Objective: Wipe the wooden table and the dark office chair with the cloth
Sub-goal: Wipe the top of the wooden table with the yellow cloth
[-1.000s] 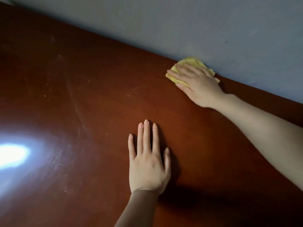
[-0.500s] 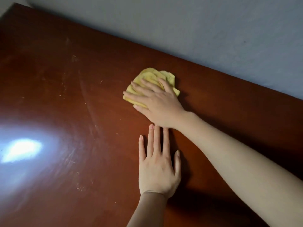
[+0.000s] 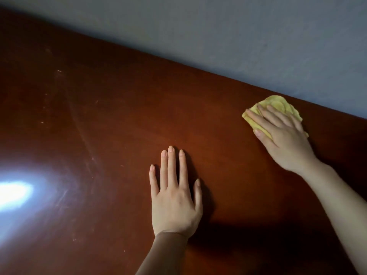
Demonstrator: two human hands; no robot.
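Glossy reddish-brown wooden table (image 3: 99,116) is being wiped: crumpled yellow cloth (image 3: 278,104) is pressed near its far edge under the flat-fingered right hand (image 3: 286,141); the left hand (image 3: 174,203) is laid open, empty. Streaked left side is likely owed next.

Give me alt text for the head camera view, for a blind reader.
A person's right hand presses a crumpled yellow cloth against a glossy reddish-brown wooden table, near its far edge by a grey wall. The left hand rests flat on the table, nearer the camera; glare shines at left.
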